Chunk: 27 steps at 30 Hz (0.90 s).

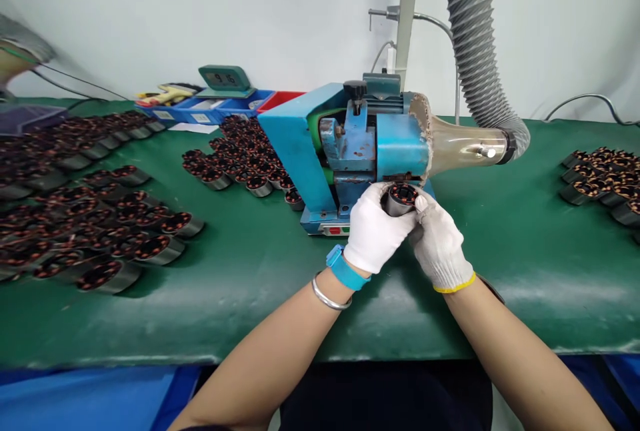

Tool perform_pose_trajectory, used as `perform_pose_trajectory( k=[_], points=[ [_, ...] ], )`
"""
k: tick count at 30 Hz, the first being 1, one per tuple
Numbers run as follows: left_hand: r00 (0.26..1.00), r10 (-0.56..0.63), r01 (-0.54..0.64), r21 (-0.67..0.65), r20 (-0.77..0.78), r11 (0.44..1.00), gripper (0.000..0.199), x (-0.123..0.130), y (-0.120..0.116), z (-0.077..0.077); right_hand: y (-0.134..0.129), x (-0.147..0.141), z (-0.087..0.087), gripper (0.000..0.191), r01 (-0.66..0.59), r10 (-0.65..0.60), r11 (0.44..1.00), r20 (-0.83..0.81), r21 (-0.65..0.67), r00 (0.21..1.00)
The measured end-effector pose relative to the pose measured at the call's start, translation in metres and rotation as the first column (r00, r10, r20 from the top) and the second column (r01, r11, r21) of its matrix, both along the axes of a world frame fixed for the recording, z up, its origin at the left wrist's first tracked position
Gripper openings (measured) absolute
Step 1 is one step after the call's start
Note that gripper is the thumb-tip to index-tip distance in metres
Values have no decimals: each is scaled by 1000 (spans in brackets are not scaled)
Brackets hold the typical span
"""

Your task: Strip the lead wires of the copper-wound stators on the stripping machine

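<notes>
- Head view: the wound ring, a grey metal cylinder with a dark, copper-dotted inside, sits between both hands just in front of the blue machine; its open end faces up, and much of its wall is covered by the gloves
- Left hand, in a plain white glove: fingers curved about the ring's left side and front; the fingertips are partly lost behind the ring, so their exact spacing cannot be told
- Right hand, in a knitted glove with a yellow cuff: thumb pressed to the ring's right side; the remaining fingers are largely concealed beneath, and whether they are spread or together cannot be told
- Contact between ring and machine: cannot be told, as the gloves and ring block the lower edge of the housing
- Left wrist: a blue band and a silver bangle; by the right wrist, a dark curved object is mostly hidden by the forearm
- Right of the machine: a translucent funnel joined to a grey ribbed hose, which the upper edge cuts off
- Similar rings on the green table: a left group, blurred and cut by the frame; a middle group, partly behind the machine; a right group, cropped at the edge
- Behind: a digital clock, its display not fully legible; blue bins, contents indistinct
</notes>
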<state>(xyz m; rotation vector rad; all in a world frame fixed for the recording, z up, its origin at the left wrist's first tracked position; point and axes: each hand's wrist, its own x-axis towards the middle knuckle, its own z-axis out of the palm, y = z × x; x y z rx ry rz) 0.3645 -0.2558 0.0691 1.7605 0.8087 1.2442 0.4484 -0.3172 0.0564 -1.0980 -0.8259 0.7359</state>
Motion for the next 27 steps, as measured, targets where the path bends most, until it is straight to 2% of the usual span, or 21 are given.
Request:
perform_pose_trajectory(
  k=[6, 10, 12, 14, 17, 20, 22, 24, 25, 27],
  points=[
    [997, 68, -69, -39, -20, 997, 42, -2, 2, 1, 6, -3, 1, 46, 6, -6, 1000, -23, 16, 1000],
    [999, 39, -39, -14, 3, 999, 44, -7, -3, -2, -3, -3, 3, 45, -30, 30, 999, -9, -14, 1000],
    [1000, 24, -24, 22, 9, 999, 47, -16, -10, -4, -10, -5, 1, 40, -50, 49, 998, 46, 24, 998],
    [1000, 29, -29, 45, -1, 999, 49, -31, -17, -6, -17, -8, -1, 32, -93, 82, 992, 137, 82, 987],
    [1000, 16, -16, 5, -16, 1000, 51, -60, -26, -11, -25, -15, -1, 29, -191, 153, 974, 270, 120, 951],
    [996, -18, 10, -96, -83, 995, 53, -98, -27, -25, -31, -22, 4, 31, -236, 203, 970, 349, 54, 915],
    [975, 65, -92, -124, -212, 988, 55, -128, -23, -37, -33, -24, 7, 31, -233, 217, 972, 379, -3, 900],
    [889, 238, -280, -54, -391, 958, 54, -161, -15, -50, -35, -24, 7, 31, -223, 221, 974, 394, -40, 892],
    [808, 333, -378, 6, -486, 926, 51, -177, -10, -55, -35, -25, 6, 31, -216, 220, 975, 401, -57, 889],
    [556, 510, -567, 150, -656, 810, 52, -209, 2, -63, -36, -26, 2, 31, -197, 217, 976, 421, -93, 881]
  ],
)
